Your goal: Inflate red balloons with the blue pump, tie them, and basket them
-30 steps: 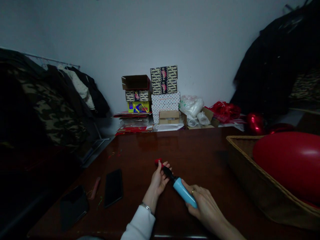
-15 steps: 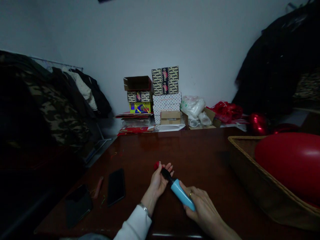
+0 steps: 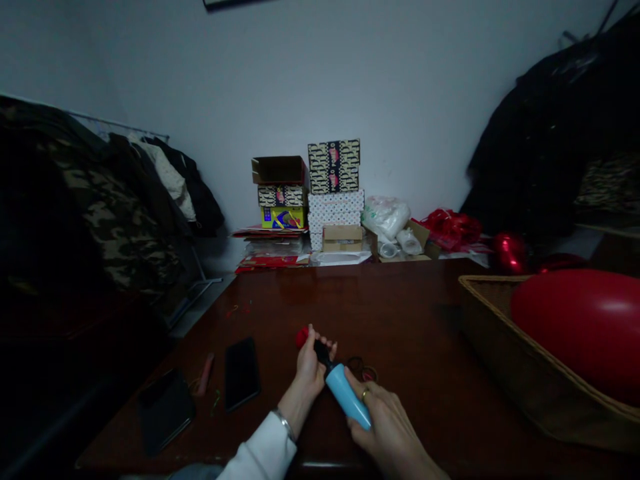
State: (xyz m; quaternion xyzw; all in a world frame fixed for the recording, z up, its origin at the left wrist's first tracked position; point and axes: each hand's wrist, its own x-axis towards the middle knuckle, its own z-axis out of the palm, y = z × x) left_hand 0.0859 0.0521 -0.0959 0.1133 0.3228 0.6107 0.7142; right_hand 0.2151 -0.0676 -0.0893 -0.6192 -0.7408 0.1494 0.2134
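My right hand (image 3: 387,420) is wrapped around the light-blue barrel of a hand balloon pump (image 3: 347,395), tilted with its black nozzle end pointing up and left. My left hand (image 3: 311,365) is closed around that black end. A small red balloon (image 3: 301,337) bulges out beyond my left thumb; its neck is hidden in the hand. Just beyond my right knuckles lie small dark loops (image 3: 369,373) on the table.
A wicker basket (image 3: 493,330) with a large red balloon (image 3: 580,327) stands at the right. Two dark phone-like slabs (image 3: 242,373) and a pinkish stick (image 3: 205,375) lie at the left of the brown table (image 3: 400,300). Stacked boxes (image 3: 334,167) stand behind it.
Both hands and the pump have shifted a little left. My left fingers have curled in more, and the red balloon shows larger. The small dark loops have come into sight.
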